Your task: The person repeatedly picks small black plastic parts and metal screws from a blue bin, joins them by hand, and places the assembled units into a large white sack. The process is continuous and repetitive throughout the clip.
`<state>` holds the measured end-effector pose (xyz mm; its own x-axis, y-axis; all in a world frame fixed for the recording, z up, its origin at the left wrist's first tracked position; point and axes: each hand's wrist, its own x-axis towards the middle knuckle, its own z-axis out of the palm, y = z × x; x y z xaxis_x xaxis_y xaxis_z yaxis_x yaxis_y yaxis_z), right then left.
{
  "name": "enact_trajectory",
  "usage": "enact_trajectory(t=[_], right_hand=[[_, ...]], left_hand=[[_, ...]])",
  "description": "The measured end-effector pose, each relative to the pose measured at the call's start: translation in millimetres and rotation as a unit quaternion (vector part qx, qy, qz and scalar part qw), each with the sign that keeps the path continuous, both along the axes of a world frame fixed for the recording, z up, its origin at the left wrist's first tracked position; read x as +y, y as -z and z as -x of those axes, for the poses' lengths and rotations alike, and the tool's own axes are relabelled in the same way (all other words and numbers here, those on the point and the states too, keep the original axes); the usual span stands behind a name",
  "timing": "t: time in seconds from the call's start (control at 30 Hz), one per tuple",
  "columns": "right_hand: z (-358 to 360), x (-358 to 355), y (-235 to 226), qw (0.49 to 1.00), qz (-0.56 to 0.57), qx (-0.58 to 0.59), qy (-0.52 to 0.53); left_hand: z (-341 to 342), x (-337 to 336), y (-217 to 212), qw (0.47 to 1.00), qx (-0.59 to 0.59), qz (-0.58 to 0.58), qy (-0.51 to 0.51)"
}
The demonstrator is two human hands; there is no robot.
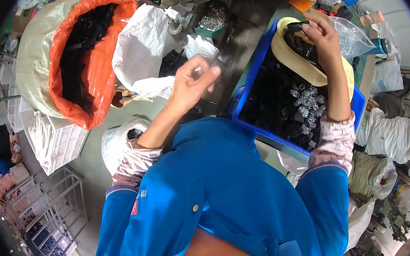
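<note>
2 hands [195, 79] [322, 36], 1 blu bin [270, 135], 1 ylw tub [297, 72] & 1 org-lined sack [39, 53].

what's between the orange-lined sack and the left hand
In the head view, a white sack lies between the orange-lined sack and the left hand, with black pieces showing on its hand side.

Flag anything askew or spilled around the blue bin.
The yellow tub sits diagonally over the far right part of the blue bin, askew to its sides, with the right hand at it. No clear spill shows.
</note>
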<state>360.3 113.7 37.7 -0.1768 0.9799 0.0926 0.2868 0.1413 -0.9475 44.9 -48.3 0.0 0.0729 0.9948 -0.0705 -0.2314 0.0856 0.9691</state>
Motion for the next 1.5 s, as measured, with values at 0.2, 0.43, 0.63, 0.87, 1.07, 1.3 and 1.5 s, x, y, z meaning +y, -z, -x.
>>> enact_trajectory(t=[0.2, 0.43, 0.63, 0.87, 1.07, 1.3, 1.5], right_hand=[[45.1, -49.2, -11.6, 0.957, 0.135, 0.221, -0.127], [127.9, -76.5, -5.0, 0.962, 0.153, 0.19, -0.126], [176.7, -83.5, -10.5, 0.959, 0.157, 0.155, -0.175], [208.5, -72.4, -10.1, 0.977, 0.116, 0.024, -0.178], [230.3, -68.7, -2.8, 0.988, 0.04, -0.003, -0.151], [256.4, -66.6, 0.2, 0.995, -0.05, -0.015, -0.09], [260.8, -55.8, 16.3, 0.989, -0.142, -0.016, -0.027]], left_hand=[[19.3, 20.8, -3.1, 0.996, 0.025, -0.084, -0.02], [69.4, 27.7, 13.1, 0.982, 0.119, -0.146, 0.023], [105.1, 26.6, 1.8, 0.967, 0.173, -0.184, -0.003], [138.6, 38.0, -6.5, 0.946, 0.223, -0.234, 0.019], [154.0, 56.4, -16.0, 0.915, 0.298, -0.264, 0.065], [171.5, 91.0, -23.3, 0.849, 0.386, -0.348, 0.097], [176.8, 127.3, -37.2, 0.805, 0.403, -0.418, 0.121]])
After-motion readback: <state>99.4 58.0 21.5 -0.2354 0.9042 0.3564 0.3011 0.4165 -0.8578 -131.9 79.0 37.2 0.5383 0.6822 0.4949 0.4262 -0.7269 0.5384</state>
